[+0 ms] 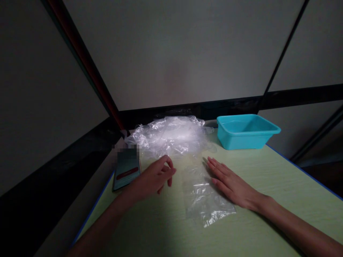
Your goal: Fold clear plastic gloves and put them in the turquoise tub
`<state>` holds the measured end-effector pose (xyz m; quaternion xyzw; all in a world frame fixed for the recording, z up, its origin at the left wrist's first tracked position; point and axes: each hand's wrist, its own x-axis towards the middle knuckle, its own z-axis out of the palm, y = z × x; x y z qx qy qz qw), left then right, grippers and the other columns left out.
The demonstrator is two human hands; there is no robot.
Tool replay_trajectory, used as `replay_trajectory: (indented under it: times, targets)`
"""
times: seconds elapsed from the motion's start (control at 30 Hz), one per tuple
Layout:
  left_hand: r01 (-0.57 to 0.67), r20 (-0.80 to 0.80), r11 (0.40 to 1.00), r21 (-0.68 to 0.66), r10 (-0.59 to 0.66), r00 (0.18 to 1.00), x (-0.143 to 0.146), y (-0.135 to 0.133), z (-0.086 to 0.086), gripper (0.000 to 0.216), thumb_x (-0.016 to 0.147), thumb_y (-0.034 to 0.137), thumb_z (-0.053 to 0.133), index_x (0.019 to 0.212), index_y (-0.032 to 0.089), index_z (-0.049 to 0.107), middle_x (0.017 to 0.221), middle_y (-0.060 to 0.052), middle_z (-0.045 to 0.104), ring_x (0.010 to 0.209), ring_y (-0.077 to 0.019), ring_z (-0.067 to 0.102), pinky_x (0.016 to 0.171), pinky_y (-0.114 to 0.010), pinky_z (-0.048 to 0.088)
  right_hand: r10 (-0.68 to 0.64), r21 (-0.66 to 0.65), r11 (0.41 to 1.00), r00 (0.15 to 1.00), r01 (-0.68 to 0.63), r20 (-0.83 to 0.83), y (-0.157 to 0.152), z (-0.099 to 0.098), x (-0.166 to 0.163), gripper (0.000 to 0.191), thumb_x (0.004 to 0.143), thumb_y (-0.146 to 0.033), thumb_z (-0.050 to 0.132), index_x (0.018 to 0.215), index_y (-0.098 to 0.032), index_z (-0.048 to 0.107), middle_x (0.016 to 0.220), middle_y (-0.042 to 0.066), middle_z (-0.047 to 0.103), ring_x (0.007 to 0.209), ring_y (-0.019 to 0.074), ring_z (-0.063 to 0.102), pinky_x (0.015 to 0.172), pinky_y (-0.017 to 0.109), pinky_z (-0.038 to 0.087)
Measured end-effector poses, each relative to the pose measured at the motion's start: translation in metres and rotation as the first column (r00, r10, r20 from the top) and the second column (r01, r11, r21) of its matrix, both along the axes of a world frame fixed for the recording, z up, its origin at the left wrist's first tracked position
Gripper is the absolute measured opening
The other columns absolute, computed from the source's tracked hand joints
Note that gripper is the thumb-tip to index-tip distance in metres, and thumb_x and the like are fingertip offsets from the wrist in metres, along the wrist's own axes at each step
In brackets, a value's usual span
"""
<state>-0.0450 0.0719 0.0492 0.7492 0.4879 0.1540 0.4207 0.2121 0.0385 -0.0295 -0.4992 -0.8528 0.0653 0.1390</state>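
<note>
A clear plastic bag [200, 192] lies flat on the pale green table [281, 185]. My right hand [230, 182] rests palm down on the bag's right side, fingers stretched out together. My left hand [152, 176] hovers just left of the bag, fingers loosely curled with the thumb and forefinger apart, holding nothing that I can see. Behind both hands sits a crumpled pile of clear plastic bags [171, 135].
A phone [126, 171] with a lit screen lies at the table's left edge, beside my left hand. A turquoise plastic tub [246, 132] stands at the back right. Grey wall panels rise close behind the table, which has a blue rim.
</note>
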Motion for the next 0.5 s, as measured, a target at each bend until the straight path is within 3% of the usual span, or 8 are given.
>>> replay_trajectory:
  times: [0.07, 0.13, 0.2, 0.27, 0.37, 0.5]
  targets:
    - [-0.048, -0.051, 0.96, 0.275, 0.065, 0.997, 0.015, -0.005, -0.004, 0.018, 0.08, 0.033, 0.042, 0.089, 0.018, 0.045, 0.083, -0.006, 0.061, 0.068, -0.0174, 0.058, 0.055, -0.026, 0.044, -0.025, 0.027, 0.999, 1.0, 0.025, -0.013, 0.0, 0.0, 0.001, 0.054, 0.091, -0.04, 0.024, 0.138, -0.017, 0.009, 0.143, 0.008, 0.01, 0.13, 0.0213, 0.011, 0.104, 0.044, 0.02]
    - [0.075, -0.102, 0.892, 0.445, -0.033, 0.994, 0.033, -0.013, -0.013, 0.034, 0.076, 0.034, 0.05, 0.105, 0.016, 0.048, 0.112, -0.013, 0.054, 0.101, -0.0248, 0.052, 0.081, -0.034, 0.042, -0.025, 0.057, 0.998, 1.0, 0.024, 0.012, -0.001, -0.001, 0.0, 0.056, 0.091, -0.04, 0.025, 0.138, -0.015, 0.01, 0.143, 0.01, 0.012, 0.13, 0.0215, 0.011, 0.104, 0.045, 0.019]
    - [0.265, -0.199, 0.834, 0.485, -0.19, 0.961, 0.049, -0.02, -0.025, 0.056, 0.075, 0.04, 0.054, 0.121, 0.012, 0.04, 0.134, -0.017, 0.034, 0.124, -0.0279, 0.03, 0.099, -0.037, 0.026, -0.012, 0.074, 0.997, 0.998, 0.008, 0.06, -0.003, -0.001, -0.002, 0.057, 0.091, -0.041, 0.025, 0.137, -0.011, 0.014, 0.142, 0.012, 0.013, 0.13, 0.0216, 0.011, 0.104, 0.044, 0.019]
    - [0.377, -0.276, 0.783, 0.494, -0.27, 0.922, 0.061, -0.025, -0.038, 0.072, 0.077, 0.047, 0.05, 0.131, 0.006, 0.027, 0.141, -0.018, 0.02, 0.13, -0.0266, 0.015, 0.105, -0.036, 0.014, 0.004, 0.077, 0.997, 0.995, -0.012, 0.102, -0.004, -0.003, -0.005, 0.058, 0.09, -0.041, 0.025, 0.136, -0.007, 0.018, 0.141, 0.014, 0.015, 0.13, 0.0216, 0.012, 0.104, 0.043, 0.02]
    - [0.473, -0.365, 0.731, 0.492, -0.32, 0.874, 0.068, -0.024, -0.054, 0.082, 0.079, 0.057, 0.04, 0.135, 0.004, 0.015, 0.143, -0.016, 0.009, 0.131, -0.0238, 0.004, 0.106, -0.036, 0.007, 0.026, 0.073, 0.997, 0.99, -0.036, 0.141, -0.006, -0.004, -0.007, 0.058, 0.09, -0.043, 0.025, 0.136, -0.007, 0.021, 0.141, 0.013, 0.018, 0.13, 0.0211, 0.014, 0.104, 0.042, 0.021]
    - [0.545, -0.465, 0.703, 0.457, -0.333, 0.82, 0.067, -0.018, -0.064, 0.084, 0.079, 0.063, 0.031, 0.135, 0.003, 0.013, 0.143, -0.016, 0.004, 0.131, -0.023, 0.001, 0.107, -0.036, 0.007, 0.027, 0.085, 0.996, 0.986, -0.041, 0.163, -0.005, -0.006, -0.007, 0.058, 0.09, -0.043, 0.024, 0.135, -0.008, 0.022, 0.141, 0.014, 0.019, 0.13, 0.021, 0.014, 0.105, 0.042, 0.021]
